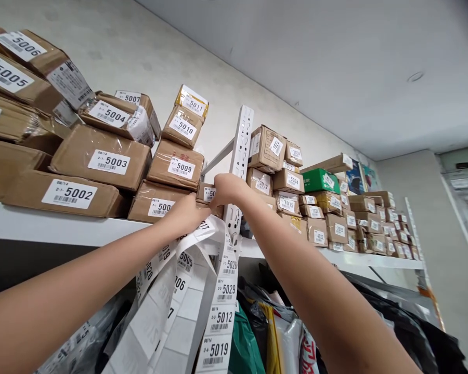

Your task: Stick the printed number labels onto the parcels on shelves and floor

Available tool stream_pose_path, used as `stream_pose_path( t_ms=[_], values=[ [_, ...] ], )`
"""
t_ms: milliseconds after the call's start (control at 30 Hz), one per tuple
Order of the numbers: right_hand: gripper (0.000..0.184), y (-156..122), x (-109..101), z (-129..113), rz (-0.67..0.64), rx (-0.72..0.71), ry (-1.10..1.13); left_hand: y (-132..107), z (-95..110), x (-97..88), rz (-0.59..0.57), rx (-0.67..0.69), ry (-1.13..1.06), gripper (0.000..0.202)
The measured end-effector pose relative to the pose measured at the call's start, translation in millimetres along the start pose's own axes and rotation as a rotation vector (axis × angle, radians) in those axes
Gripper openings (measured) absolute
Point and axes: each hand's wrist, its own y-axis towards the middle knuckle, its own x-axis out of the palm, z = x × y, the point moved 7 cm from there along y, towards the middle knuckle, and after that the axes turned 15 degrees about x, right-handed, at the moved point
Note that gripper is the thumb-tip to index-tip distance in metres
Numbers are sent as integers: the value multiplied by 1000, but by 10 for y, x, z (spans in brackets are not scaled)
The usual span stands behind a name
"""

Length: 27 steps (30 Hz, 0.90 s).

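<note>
Left of post (242,143): labels (156,306) pinched in curled left hand (189,214) | Beside post: box (205,192) partly covered by curled right hand (229,190), grip hidden

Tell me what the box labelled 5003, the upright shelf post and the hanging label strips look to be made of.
Box 5003: apparently brown cardboard, mostly matte, from its color and folded edges. Shelf post: probably metal with smooth white paint, judging by its punched slots. Label strips: likely thin, smooth white paper, since they curl and bend, though plastic film is possible.
</note>
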Motion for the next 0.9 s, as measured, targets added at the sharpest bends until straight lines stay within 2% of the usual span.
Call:
stream_pose_path(
  t_ms=[200,467,633,900],
  values=[
    [53,-69,4,-37,64,19,-10,-42,-94,-39,41,-19,-13,35],
    [46,-109,32,75,180,41,58,-119,-24,-64,44,36,-53,31],
    [49,-124,73,140,280,-24,76,-120,-23,-91,60,4,17,28],
    [43,-265,67,144,448,-127,138,-141,21,-152,120,38,65,14]
  ],
)
